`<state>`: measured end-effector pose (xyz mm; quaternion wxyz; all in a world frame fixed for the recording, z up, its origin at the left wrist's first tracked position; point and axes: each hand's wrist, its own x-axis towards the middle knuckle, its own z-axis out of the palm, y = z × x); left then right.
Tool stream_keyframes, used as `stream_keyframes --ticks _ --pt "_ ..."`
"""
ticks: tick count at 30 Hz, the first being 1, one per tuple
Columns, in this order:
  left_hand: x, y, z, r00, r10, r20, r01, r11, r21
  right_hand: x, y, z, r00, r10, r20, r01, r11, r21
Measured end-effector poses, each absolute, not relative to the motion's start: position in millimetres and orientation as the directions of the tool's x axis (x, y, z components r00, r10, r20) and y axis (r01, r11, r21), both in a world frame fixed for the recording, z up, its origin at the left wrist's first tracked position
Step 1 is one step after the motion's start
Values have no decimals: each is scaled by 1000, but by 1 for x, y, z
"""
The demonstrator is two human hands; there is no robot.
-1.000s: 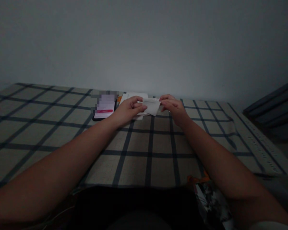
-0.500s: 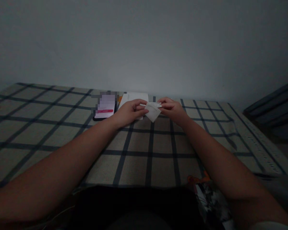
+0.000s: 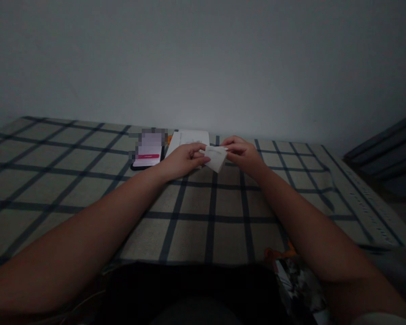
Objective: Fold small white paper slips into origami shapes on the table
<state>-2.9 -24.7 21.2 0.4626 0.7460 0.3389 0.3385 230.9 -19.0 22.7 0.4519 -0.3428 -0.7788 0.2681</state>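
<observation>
Could tear at the crease if pulled apart too hard by the left hand (image 3: 184, 159) and right hand (image 3: 242, 153), judging by the thin look of the paper (image 3: 216, 157). Might also slip out of one pinch and drop onto the checked cloth (image 3: 206, 203) of the desk, with so little of each end under the fingers. Easy to misjudge an edge too, in light this dim.

Held clear of the desk, between the two hands, just in front of the white sheets (image 3: 189, 136) and to the right of the phone (image 3: 148, 153) with its lit screen. Fingers of both hands closed narrow on the paper, left on its left end, right on its right end.

Looks small, white and thin, folded over, straight along the top and coming to a blunt corner below. Faint grey marking near the top edge, too small to read.

Near the body, at the lower right, a patterned packet (image 3: 297, 280), well apart from the hands.
</observation>
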Motion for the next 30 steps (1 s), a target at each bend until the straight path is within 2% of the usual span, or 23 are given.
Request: stream_keyframes --ticks 13,22,30 --pt "-1 -28 25 564 806 180 184 -335 924 229 -15 18 -320 798 510 271 593 -758" --pt "0 -31 26 555 813 174 188 -326 926 231 -17 22 -423 780 461 316 603 -732" --pt "-2 -26 22 436 858 273 258 -410 875 228 -18 20 -388 791 473 307 595 -743"
